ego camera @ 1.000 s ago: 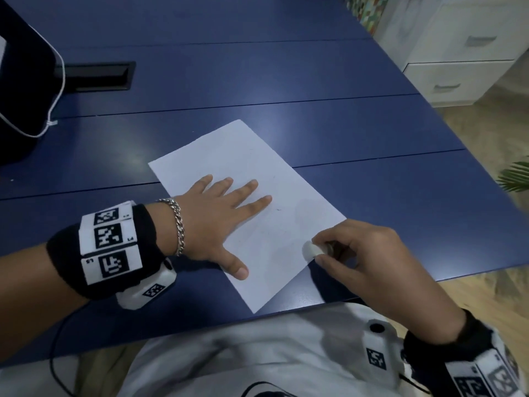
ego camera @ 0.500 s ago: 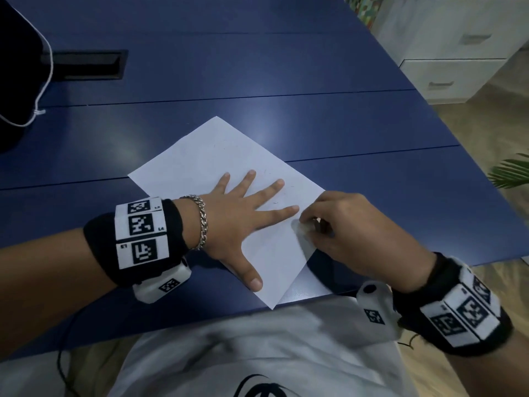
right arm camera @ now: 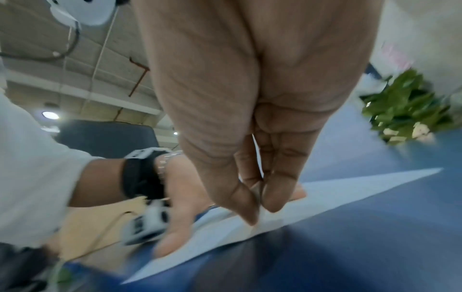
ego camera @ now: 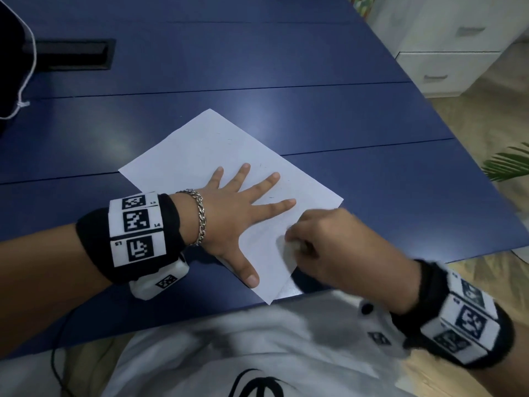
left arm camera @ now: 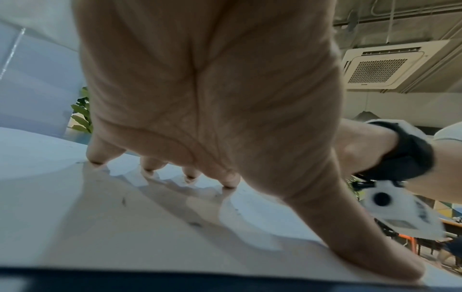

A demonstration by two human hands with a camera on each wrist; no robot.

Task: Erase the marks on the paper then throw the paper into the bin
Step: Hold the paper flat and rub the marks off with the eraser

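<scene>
A white sheet of paper [ego camera: 200, 156] lies flat on the blue table [ego camera: 286, 67], turned so that one corner points away from the person and another corner reaches the near edge of the table. The left hand [ego camera: 229, 222] rests on the paper with all fingers straight and spread, and the palm presses the sheet down; in the left wrist view the fingertips [left arm camera: 96, 158] touch the paper and the thumb lies along its near edge. The right hand [ego camera: 329, 247] is just beside the left one, over the near right part of the sheet, and its fingers are curled and pinch a small white eraser [ego camera: 286, 247] against the paper. The eraser looks blurred, so its exact shape cannot be told. In the right wrist view the thumb and fingertips [right arm camera: 272, 199] come together in a point and touch the sheet. A few small dark marks [ego camera: 270, 197] show on the paper near the left fingers, and the left wrist view also shows some short dark strokes. The left wrist carries a silver chain bracelet [ego camera: 200, 216]. A white drawer cabinet [ego camera: 446, 47] stands on the floor beyond the right side of the table. No bin is visible in any view.
</scene>
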